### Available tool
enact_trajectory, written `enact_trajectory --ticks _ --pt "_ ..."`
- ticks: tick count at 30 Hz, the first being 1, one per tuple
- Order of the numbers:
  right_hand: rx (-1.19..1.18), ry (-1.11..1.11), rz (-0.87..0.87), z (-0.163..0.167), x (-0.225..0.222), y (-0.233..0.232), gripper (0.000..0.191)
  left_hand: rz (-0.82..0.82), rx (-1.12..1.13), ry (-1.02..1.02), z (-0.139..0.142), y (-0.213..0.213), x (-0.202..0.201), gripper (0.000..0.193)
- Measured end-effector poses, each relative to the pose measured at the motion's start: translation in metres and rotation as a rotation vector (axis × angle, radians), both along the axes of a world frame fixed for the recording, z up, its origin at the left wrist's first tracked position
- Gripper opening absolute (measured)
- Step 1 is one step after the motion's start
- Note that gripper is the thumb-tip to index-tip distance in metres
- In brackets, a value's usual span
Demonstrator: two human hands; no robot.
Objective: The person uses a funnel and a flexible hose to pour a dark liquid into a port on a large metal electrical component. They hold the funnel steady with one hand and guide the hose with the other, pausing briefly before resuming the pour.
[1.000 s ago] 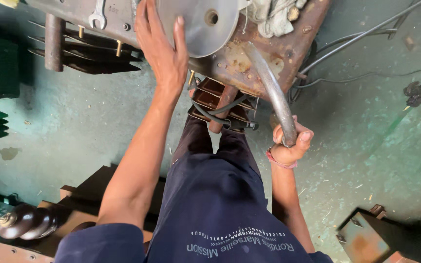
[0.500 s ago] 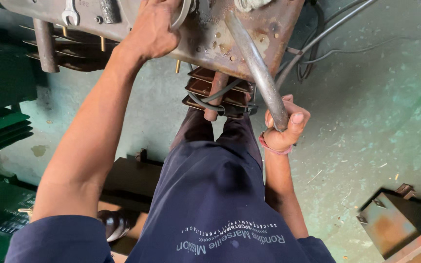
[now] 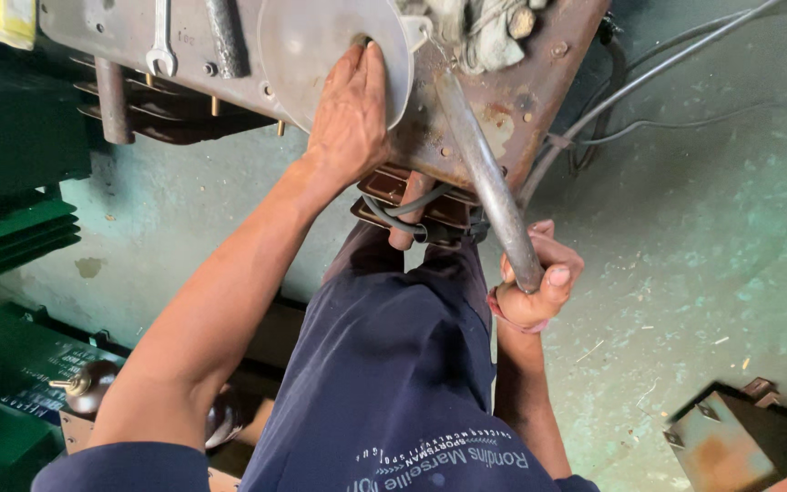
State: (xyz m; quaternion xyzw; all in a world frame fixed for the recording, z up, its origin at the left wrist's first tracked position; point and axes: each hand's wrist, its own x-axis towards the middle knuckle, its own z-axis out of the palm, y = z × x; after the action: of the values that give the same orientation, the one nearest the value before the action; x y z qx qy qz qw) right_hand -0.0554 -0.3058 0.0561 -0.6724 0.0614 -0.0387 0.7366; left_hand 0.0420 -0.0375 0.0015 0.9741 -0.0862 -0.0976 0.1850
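Left hand [image 3: 350, 114] fingers flat on round disc [image 3: 321, 55], right-hand [image 3: 535, 287] fingers around steel pipe [image 3: 489, 182], above green concrete floor [image 3: 712, 237].

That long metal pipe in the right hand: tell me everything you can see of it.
The pipe is a bare, dull grey metal tube, round in section, smooth and worn. It runs slantwise from the rusty plate down toward the person. The right hand is closed around its lower end, thumb on top. Its upper end disappears under a grey rag, so what it joins to cannot be seen.
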Motion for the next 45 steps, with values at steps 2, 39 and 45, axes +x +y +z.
enact_trajectory --ticks 2,39,45 --pt "0.011 -0.006 0.002 0.0 0.001 -0.001 0.077 -0.074 0.114 0.015 -0.005 0.001 0.004 0.081" --pt "-0.266 -0.332 -0.029 -0.064 0.028 0.132 0.101 -0.073 -0.584 -0.344 0.081 -0.017 0.017 0.055" --pt "-0.069 0.057 0.019 -0.08 0.013 0.11 0.076 -0.077 -0.754 -0.269 0.064 -0.013 0.017 0.058"
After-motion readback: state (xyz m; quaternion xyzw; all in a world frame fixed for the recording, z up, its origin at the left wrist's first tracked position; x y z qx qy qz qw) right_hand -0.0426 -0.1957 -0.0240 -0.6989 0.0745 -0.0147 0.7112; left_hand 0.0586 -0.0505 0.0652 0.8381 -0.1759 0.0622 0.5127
